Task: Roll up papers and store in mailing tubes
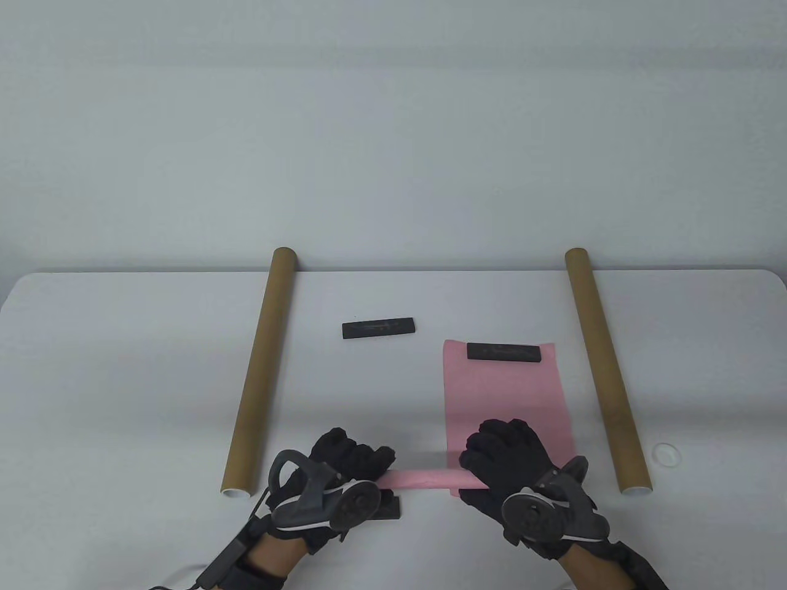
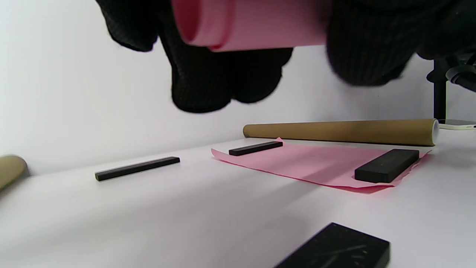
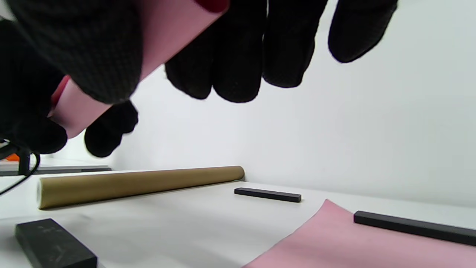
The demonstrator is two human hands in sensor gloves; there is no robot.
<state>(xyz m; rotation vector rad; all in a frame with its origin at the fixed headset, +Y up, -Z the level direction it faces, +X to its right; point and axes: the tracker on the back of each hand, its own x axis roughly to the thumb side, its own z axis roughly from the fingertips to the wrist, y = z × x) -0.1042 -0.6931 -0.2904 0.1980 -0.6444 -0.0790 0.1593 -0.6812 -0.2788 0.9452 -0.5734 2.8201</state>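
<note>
A pink paper roll [image 1: 424, 478] is held level above the table's front, between both hands. My left hand [image 1: 353, 458] grips its left end, fingers curled round it [image 2: 223, 82]. My right hand [image 1: 501, 455] grips the right end, fingers curled over the top [image 3: 238, 56]. A second pink sheet [image 1: 504, 393] lies flat beyond my right hand, with a black bar [image 1: 504, 351] on its far edge and another bar [image 2: 386, 165] on its near edge. One brown mailing tube [image 1: 261, 369] lies at the left, another mailing tube [image 1: 605, 369] at the right.
A loose black bar [image 1: 378, 327] lies mid-table between the tubes. Another black bar [image 1: 387, 507] sits on the table under my left hand. A small clear round cap [image 1: 666, 453] lies right of the right tube. Behind the table is a plain wall.
</note>
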